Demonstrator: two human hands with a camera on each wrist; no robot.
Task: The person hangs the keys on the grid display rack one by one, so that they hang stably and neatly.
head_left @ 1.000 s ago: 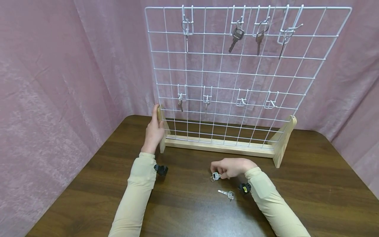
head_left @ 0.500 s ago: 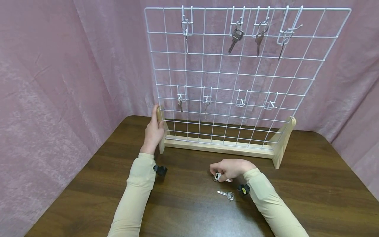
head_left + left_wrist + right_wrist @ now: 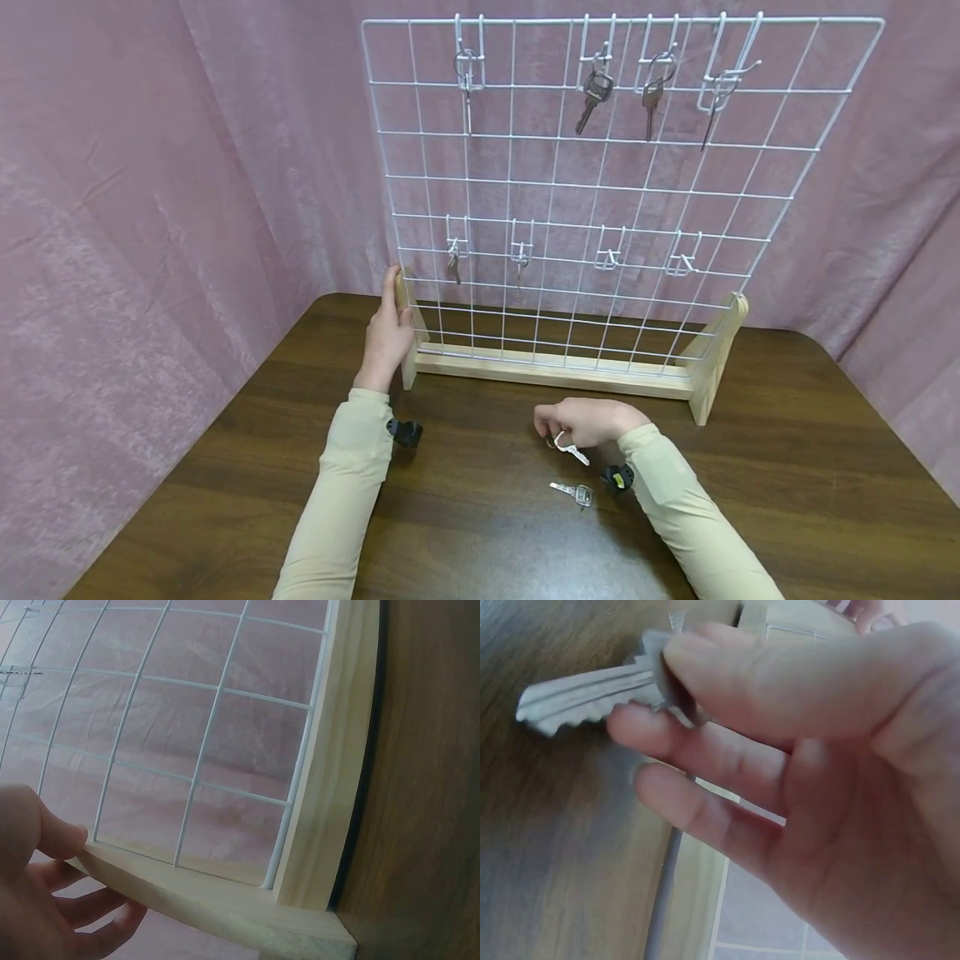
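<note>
My left hand (image 3: 388,337) grips the left wooden side support (image 3: 187,896) of a white wire grid rack (image 3: 555,183); in the left wrist view the thumb lies on one face, the other fingers around the edge. Low over the table, my right hand (image 3: 588,419) pinches a silver key (image 3: 592,694) by its head between thumb and fingers. Its toothed blade sticks out free, and the head is partly hidden by the thumb. A second silver key (image 3: 581,495) lies flat on the table just in front of the right hand.
Several keys hang on the grid's upper hooks, one of them a dark key (image 3: 596,87). Two more hang on the lower left hooks, including a small key (image 3: 453,265). The lower right hooks (image 3: 681,263) are bare. The wooden table (image 3: 465,517) meets pink curtains behind.
The key in my right hand has turned between the fingers, so its blade now points out to the lower right. My left hand has stayed on the support.
</note>
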